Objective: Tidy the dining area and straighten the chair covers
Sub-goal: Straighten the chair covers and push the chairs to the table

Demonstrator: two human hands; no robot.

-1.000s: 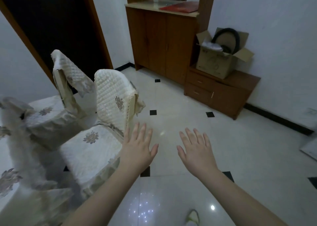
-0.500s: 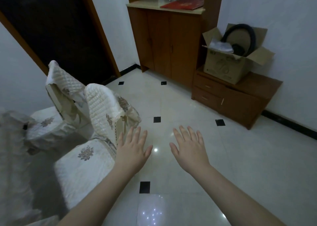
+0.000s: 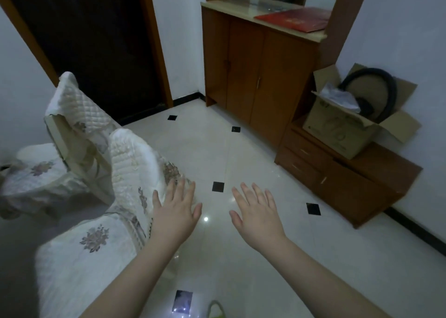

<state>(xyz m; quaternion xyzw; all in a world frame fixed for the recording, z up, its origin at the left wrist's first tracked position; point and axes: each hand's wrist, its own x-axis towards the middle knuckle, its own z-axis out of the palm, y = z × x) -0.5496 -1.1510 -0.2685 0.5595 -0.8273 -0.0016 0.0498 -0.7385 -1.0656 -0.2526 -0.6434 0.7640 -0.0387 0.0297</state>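
Two chairs stand at the left, each in a white quilted cover with grey flower prints. The near chair point(image 3: 130, 173) has its backrest cover rumpled at the right edge. The far chair point(image 3: 79, 115) shows bare frame below its loose backrest cover. My left hand point(image 3: 175, 211) is stretched out flat, fingers spread, just at the near chair's backrest edge; whether it touches the cover I cannot tell. My right hand point(image 3: 258, 214) hovers flat over the floor, holding nothing.
A wooden cabinet point(image 3: 255, 71) with a red folder point(image 3: 294, 20) on top stands ahead. A low drawer unit point(image 3: 347, 180) at the right carries an open cardboard box point(image 3: 350, 127). A dark doorway point(image 3: 91, 42) is behind the chairs. Glossy tiled floor point(image 3: 241, 257) lies between.
The view has swung and moved closer to the chairs. Both hands stay flat and spread; the left hand now sits against the near chair's backrest edge.
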